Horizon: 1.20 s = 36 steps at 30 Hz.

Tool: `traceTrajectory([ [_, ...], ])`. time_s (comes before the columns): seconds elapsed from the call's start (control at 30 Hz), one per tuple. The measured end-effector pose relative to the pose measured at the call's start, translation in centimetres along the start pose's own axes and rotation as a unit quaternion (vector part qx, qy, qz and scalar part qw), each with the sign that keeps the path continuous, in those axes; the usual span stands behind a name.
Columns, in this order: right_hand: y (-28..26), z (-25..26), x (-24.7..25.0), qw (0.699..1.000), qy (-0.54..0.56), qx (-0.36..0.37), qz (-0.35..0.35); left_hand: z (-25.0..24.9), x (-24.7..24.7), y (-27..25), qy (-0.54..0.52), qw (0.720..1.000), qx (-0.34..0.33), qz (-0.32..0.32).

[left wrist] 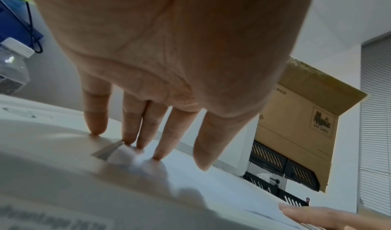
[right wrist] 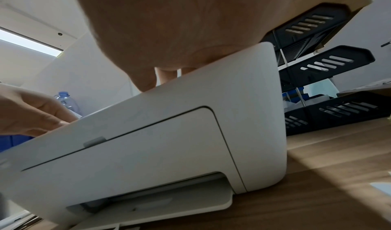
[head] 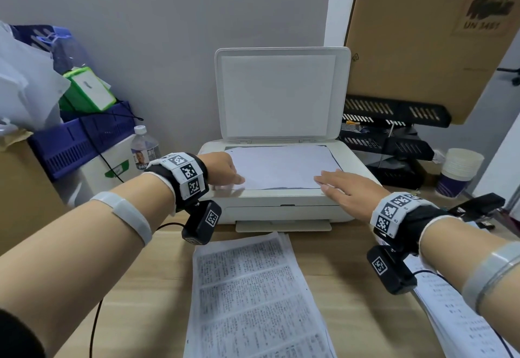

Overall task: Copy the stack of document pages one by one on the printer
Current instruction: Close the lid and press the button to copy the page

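Lid (head: 281,93) up, one sheet (head: 281,168) blank side up on printer (head: 281,211) glass. Your left hand (head: 222,168) & right hand (head: 342,189) press its near corners, fingers flat. Stack (head: 253,295) on desk awaits; lid unclosed, copy pending

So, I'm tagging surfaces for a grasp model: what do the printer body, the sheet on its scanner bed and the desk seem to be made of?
Printer body: looks like moulded plastic, off-white with a soft sheen, rounded corners and thin panel seams.
Sheet: paper, thin, matt white, lying flat under the left hand and right hand.
Desk: light wood grain, probably laminate; the look leaves that open.
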State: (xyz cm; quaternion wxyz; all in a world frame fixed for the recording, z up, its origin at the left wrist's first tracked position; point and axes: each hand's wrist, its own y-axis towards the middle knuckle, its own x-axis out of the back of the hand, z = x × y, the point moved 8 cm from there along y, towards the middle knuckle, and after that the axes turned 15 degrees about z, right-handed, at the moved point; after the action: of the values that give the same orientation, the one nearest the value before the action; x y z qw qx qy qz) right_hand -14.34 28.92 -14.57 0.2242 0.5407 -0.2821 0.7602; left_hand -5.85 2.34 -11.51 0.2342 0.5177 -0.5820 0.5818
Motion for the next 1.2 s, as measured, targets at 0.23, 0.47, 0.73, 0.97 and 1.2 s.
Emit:
traceTrajectory([
  [0.23,0.4,0.2,1.4,0.999,0.042,0.008,-0.012,0.1,2.4,0.4,-0.029,0.999,0.001,-0.036],
  [0.47,2.3,3.9,7.4,0.991,0.076,0.054,-0.096,2.3,9.5,3.6,-0.456,0.873,-0.085,-0.152],
  [0.73,4.8,6.9,13.1,0.990,0.008,0.057,-0.130,2.7,15.4,7.1,-0.553,0.799,-0.146,-0.187],
  [0.97,4.9,9.7,16.2,0.953,-0.133,0.065,-0.264,4.6,15.3,5.4,-0.493,0.827,-0.164,-0.216],
  [1.2,5.2,13.6,14.1,0.965,-0.162,0.040,-0.203,5.4,9.9,0.7,-0.410,0.879,-0.168,-0.177],
])
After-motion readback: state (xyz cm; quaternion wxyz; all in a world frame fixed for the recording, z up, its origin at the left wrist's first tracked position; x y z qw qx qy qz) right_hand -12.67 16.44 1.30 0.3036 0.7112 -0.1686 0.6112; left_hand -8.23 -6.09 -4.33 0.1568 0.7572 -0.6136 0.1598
